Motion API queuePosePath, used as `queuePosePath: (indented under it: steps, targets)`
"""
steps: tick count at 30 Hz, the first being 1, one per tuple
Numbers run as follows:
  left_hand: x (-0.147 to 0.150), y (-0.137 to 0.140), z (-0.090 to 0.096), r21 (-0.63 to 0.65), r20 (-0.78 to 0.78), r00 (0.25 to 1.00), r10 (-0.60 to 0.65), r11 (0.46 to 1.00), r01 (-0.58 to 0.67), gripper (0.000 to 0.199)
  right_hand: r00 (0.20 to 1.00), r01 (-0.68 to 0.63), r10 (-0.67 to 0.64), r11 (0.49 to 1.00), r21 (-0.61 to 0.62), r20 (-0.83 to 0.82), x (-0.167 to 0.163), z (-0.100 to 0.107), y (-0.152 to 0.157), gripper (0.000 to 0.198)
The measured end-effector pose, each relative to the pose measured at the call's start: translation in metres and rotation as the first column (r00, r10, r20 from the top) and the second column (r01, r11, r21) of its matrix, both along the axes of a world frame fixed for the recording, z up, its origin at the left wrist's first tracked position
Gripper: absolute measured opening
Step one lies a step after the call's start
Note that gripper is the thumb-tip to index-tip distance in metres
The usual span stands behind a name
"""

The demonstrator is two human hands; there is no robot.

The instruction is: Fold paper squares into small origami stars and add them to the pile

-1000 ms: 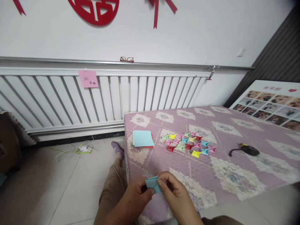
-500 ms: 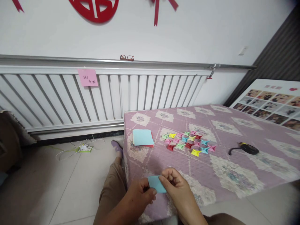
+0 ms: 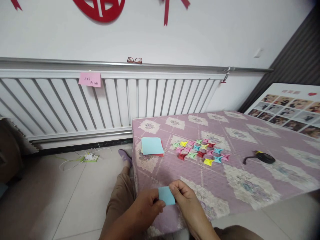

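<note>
A small folded piece of light blue paper [image 3: 166, 195] is held between both hands, above the near edge of the table. My left hand [image 3: 150, 206] pinches its left side, thumb along the lower edge. The right side is pinched by my right hand [image 3: 184, 198], thumb on top and fingers curled beneath. Farther off on the tablecloth lies a stack of square paper sheets [image 3: 152, 146], light blue on top with red and pale edges showing under it. To its right, several small folded paper pieces [image 3: 200, 154] in pink, red, yellow, green and blue lie in rough rows.
The table [image 3: 180, 170] wears a purple floral cloth. A black strapped object [image 3: 264, 158] lies at its right, near a photo board [image 3: 287, 111]. Behind stands a white radiator [image 3: 140, 96] with a pink note [image 3: 90, 79]; glasses [image 3: 134, 60] rest on the pipe above. A power strip [image 3: 90, 158] lies on the floor.
The blue paper has turned slightly in my hands and shows a squarer face. My right thumb has shifted a little up and toward the paper's right edge. The pink note has swung upward.
</note>
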State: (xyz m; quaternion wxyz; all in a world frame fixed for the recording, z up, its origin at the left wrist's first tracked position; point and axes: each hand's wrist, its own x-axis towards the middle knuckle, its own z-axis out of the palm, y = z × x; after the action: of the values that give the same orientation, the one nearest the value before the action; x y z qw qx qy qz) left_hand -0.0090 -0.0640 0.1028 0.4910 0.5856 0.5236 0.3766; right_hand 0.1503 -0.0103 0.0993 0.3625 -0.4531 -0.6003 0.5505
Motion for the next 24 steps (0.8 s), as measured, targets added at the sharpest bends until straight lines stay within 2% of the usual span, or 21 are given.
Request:
queuePosePath:
  steps: [7, 11, 14, 15, 17, 19, 22, 23, 24]
  targets:
    - [0.003, 0.004, -0.024, -0.149, 0.126, 0.991, 0.045, 0.988, -0.026, 0.009, 0.996, 0.011, -0.013, 1.0, 0.022, 0.083, -0.006, -0.012, 0.0, 0.034]
    - [0.003, 0.006, -0.041, -0.202, 0.097, 0.994, 0.05, 0.979, -0.03, 0.008, 0.989, 0.073, -0.079, 0.996, 0.051, 0.121, -0.002, -0.021, 0.009, 0.033]
    - [-0.002, 0.008, -0.042, -0.192, 0.026, 0.991, 0.131, 0.974, -0.124, 0.013, 0.975, 0.147, -0.158, 0.986, 0.082, 0.155, 0.009, -0.031, 0.025, 0.034]
    - [-0.004, 0.009, -0.036, -0.172, 0.019, 0.985, 0.171, 0.971, -0.165, 0.016, 0.972, 0.161, -0.173, 0.983, 0.086, 0.159, 0.012, -0.034, 0.03, 0.034]
    - [-0.007, 0.008, -0.011, -0.118, 0.078, 0.978, 0.192, 0.976, -0.182, 0.016, 0.968, 0.176, -0.189, 0.98, 0.094, 0.162, 0.018, -0.04, 0.04, 0.034]
    - [-0.01, 0.0, 0.028, -0.052, 0.183, 0.974, 0.137, 0.99, -0.129, 0.021, 0.965, 0.191, -0.207, 0.975, 0.109, 0.161, 0.019, -0.045, 0.047, 0.033]
    - [-0.013, -0.027, 0.086, 0.082, 0.316, 0.948, 0.029, 0.995, -0.058, 0.033, 0.96, 0.211, -0.233, 0.967, 0.144, 0.155, 0.015, -0.051, 0.052, 0.03]
    - [-0.014, -0.038, 0.098, 0.059, 0.318, 0.947, 0.031, 0.997, -0.052, 0.04, 0.959, 0.217, -0.241, 0.964, 0.156, 0.152, 0.013, -0.053, 0.052, 0.03]
    - [-0.015, -0.05, 0.105, -0.025, 0.268, 0.962, 0.05, 0.999, -0.045, 0.042, 0.957, 0.223, -0.248, 0.96, 0.168, 0.149, 0.011, -0.055, 0.052, 0.03]
